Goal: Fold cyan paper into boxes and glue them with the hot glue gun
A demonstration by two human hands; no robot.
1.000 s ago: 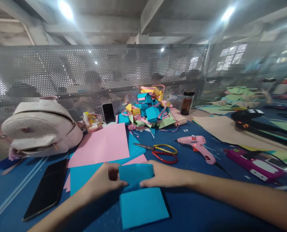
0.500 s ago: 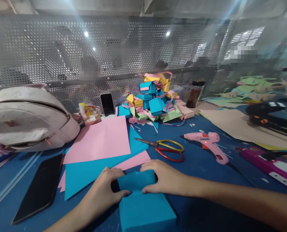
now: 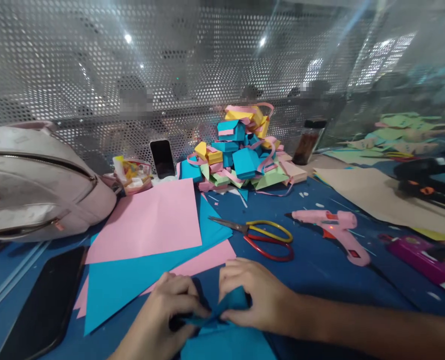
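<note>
A folded blue paper box [image 3: 230, 344] lies at the bottom of the view, its near part cut off by the frame. My left hand [image 3: 177, 310] pinches the left side of its upper flap, thumb below and fingers above. On the flap's right side, my right hand [image 3: 250, 297] grips the paper between thumb and curled fingers. Between the two hands the flap is creased and bent inward. Just beyond them lie scissors [image 3: 247, 229] with one yellow and one red handle. Sheets of pink paper [image 3: 151, 220] and blue paper [image 3: 128, 285] overlap to the left.
A pink glue gun [image 3: 338, 230] rests at right, near a purple power strip [image 3: 425, 265] and a black stapler-like tool [image 3: 428, 182]. Small paper boxes [image 3: 245, 162] are heaped at the back. A dark phone [image 3: 42, 305] and pale backpack [image 3: 38, 185] occupy the left.
The flap, smooth and raised before, is now crumpled inward between my hands. Both hands and the box sit lower in view as the camera has tilted down and come closer.
</note>
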